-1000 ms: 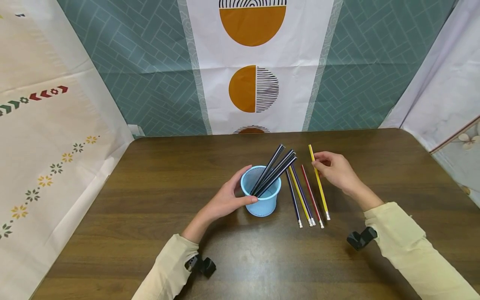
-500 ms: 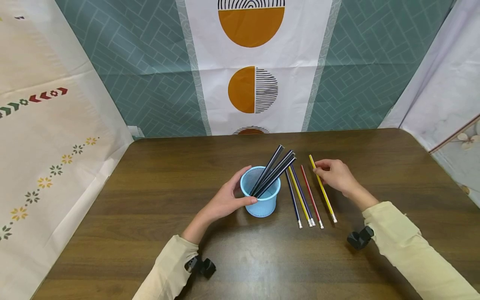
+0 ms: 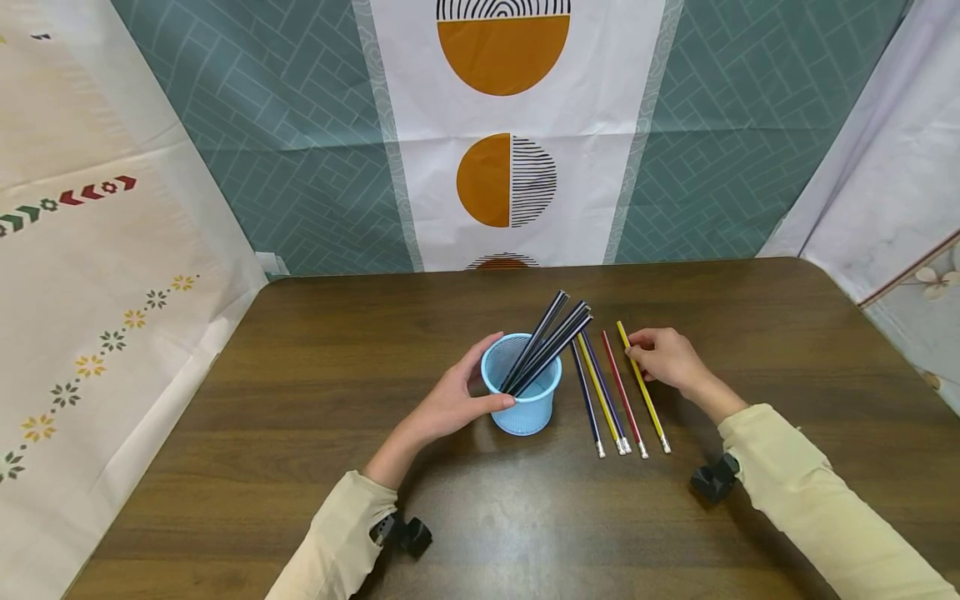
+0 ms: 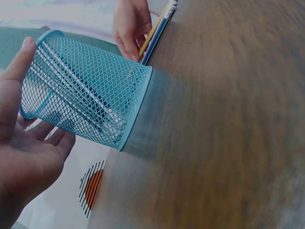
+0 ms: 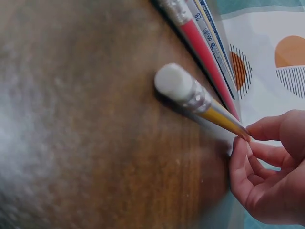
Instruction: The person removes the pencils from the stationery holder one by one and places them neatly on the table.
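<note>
There's your right hand (image 3: pixel 667 357) pinching a yellow pencil (image 3: pixel 649 403) short of the surface's (image 3: pixel 360 358) far edge, left hand (image 3: pixel 453 402) spread round the blue cup (image 3: pixel 523 418), black pencils (image 3: pixel 551 350) already inside, four loose pencils (image 3: pixel 622 392) left out.

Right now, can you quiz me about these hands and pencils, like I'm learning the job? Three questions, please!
1. What does the left hand hold? A: a slim red pencil. B: the round light-blue mesh cup. C: nothing.
2. True or false: the thin black-and-white striped sticks in the cup lean.
3. Fill the gap: the right hand pinches a slim ____ pencil with a white eraser.

Key: 1. B. 2. True. 3. Yellow.
</note>
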The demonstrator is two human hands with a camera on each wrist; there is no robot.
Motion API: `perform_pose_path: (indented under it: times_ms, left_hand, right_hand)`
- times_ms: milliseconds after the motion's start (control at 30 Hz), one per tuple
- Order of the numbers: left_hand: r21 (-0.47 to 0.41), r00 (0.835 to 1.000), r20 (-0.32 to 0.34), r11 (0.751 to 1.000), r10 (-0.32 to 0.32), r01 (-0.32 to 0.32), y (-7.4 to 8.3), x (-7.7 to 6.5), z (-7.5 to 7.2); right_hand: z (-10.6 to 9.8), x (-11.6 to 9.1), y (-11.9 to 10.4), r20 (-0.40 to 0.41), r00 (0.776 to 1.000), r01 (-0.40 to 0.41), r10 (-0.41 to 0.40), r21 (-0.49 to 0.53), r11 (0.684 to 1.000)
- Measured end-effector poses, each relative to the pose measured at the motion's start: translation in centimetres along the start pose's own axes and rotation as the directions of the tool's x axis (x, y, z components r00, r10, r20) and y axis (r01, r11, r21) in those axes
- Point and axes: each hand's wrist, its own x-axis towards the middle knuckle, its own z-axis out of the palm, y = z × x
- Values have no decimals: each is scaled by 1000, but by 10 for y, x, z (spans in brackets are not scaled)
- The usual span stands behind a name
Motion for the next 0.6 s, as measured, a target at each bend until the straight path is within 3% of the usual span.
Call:
perform_pose_path:
  times_ms: [600]
  left_hand:
    - [2, 1000, -8, 1000, -16, 16, 1, -1, 1]
  right_hand:
    - [5, -1, 3, -43, 999, -25, 24, -29, 999]
